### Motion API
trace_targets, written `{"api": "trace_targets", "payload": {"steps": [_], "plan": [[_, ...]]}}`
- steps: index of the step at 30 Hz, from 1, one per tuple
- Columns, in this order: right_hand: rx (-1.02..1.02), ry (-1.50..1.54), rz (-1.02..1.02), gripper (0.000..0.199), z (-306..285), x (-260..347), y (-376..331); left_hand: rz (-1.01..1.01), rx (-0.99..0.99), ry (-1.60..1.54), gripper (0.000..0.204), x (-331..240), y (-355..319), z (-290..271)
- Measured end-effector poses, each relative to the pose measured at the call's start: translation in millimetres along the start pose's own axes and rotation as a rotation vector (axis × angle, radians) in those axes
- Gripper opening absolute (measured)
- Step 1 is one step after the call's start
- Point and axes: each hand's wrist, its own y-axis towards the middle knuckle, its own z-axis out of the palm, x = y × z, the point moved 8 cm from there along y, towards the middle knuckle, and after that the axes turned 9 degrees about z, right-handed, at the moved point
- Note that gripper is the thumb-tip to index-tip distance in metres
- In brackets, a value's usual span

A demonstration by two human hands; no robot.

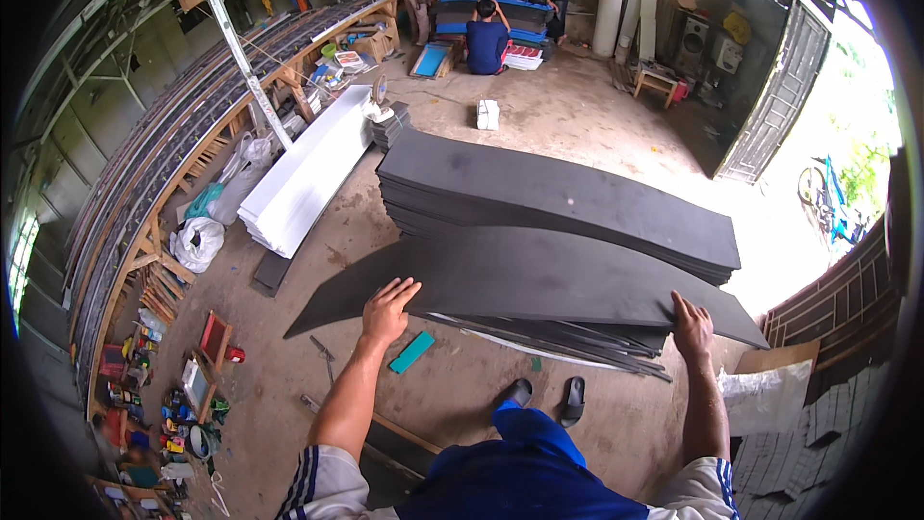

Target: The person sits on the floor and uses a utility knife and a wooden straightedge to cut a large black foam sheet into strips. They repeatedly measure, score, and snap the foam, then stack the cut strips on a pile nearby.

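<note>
A long, dark foam sheet (539,274) bows upward in front of me, its near edge between my two hands. My left hand (388,310) grips this edge left of the middle, fingers lying over the top. Farther right, my right hand (691,323) pinches the same edge, with a finger stretched over the surface. Both thumbs are hidden. Beneath the sheet lie several thin dark strips (568,335). Just beyond it stands a tall stack of similar dark sheets (558,188).
A stack of white sheets (310,169) lies to the left, near a long wooden rack (231,67). A small green piece (412,352) and a loose sandal (573,401) are on the floor. Several people (488,39) work around a blue and black pile (520,14) at the back.
</note>
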Motion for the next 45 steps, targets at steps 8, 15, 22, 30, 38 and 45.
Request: {"api": "trace_targets", "payload": {"steps": [8, 15, 22, 30, 38, 45], "plan": [[0.036, 0.002, -0.008, 0.057, 37, -54, 134, 0.181, 0.01, 0.146, 0.058, 16, 179, 29], [-0.015, -0.085, 0.017, 0.058, 55, -65, 254, 0.349, -0.11, 0.297, 0.055, 68, 318, 80], [-0.004, -0.183, 0.046, 0.073, 135, -115, 384, 0.422, -0.244, 0.291, 0.058, 112, 456, 171], [0.237, -0.106, 0.274, 0.076, 319, -160, 408, 0.007, 0.453, 0.26, 0.08, 153, 453, 399], [0.461, -0.073, 0.47, 0.078, 406, -161, 327, -0.16, 0.627, 0.187, 0.091, 155, 397, 455], [0.53, -0.045, 0.493, 0.076, 395, -158, 317, -0.194, 0.651, 0.101, 0.093, 148, 383, 469]]}}
